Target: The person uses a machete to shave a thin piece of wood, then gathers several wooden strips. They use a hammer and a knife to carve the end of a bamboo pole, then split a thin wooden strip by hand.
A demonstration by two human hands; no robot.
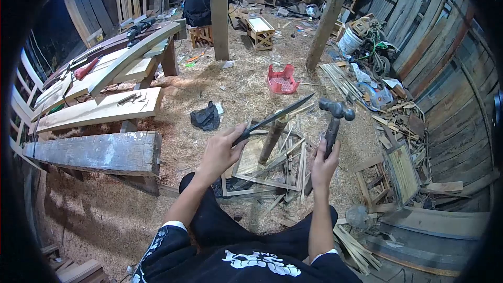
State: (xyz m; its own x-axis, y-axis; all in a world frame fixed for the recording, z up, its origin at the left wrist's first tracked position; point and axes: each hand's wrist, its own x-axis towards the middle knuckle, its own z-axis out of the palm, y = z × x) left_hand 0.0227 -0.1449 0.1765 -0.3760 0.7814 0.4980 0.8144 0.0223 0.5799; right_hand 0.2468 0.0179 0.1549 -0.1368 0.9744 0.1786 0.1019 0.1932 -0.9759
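My left hand (220, 152) is wrapped round the dark handle of a long knife (287, 110), its blade pointing away to the upper right. Across the top end of an upright bamboo piece (273, 140), the blade overlaps it in this view. In my right hand (324, 166) is a hammer (335, 110), gripped by its dark handle with the metal head raised to the right of the knife tip. Below the bamboo, a wooden frame (262, 182) and thin strips lie on the shavings between my knees.
Planks (110, 109) and a thick beam (94, 152) lie at the left. Ahead are a black plastic bag (205, 117), a red plastic stool (283, 79) and wooden posts (219, 15). A person (196, 0) sits at the back. Scrap wood (403, 126) lines the right wall.
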